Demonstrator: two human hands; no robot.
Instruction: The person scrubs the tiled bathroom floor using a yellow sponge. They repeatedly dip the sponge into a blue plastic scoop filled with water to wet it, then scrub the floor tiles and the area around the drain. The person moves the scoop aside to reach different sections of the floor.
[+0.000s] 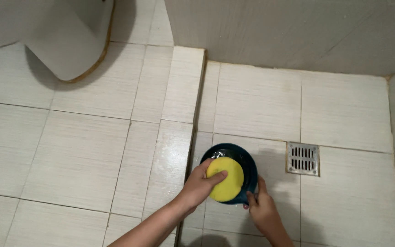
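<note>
Yellow sponge (pixel 225 179), one blue bowl (pixel 234 160), two hands

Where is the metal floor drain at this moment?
In the head view, the metal floor drain is set in the tiled floor right of centre, just right of the dark blue bowl, which the right hand touches at its rim.

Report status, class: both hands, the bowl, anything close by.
Left hand presses yellow sponge into dark blue bowl. Right hand grips bowl's near rim. Floor drain just beside, apart.
</note>
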